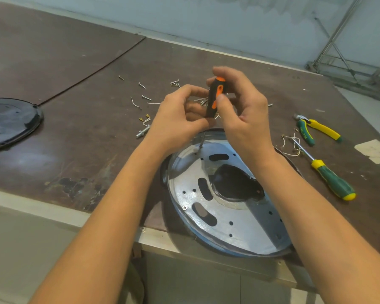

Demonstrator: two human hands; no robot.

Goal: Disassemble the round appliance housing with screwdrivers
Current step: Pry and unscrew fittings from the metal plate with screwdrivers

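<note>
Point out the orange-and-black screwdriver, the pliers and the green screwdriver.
orange-and-black screwdriver (212,102): head view, middle of handle.
pliers (325,129): head view, yellow handle.
green screwdriver (333,181): head view, green handle.

Both hands on upright orange-black screwdriver

Workshop or repair bench. Worn, scuffed brown board worktop with metal edging. Loose screws and wire scraps lie scattered on it. Hand tools out: pliers, green screwdriver, orange screwdriver on a stripped metal housing. Bare pale wall, metal frame in the corner.
</note>
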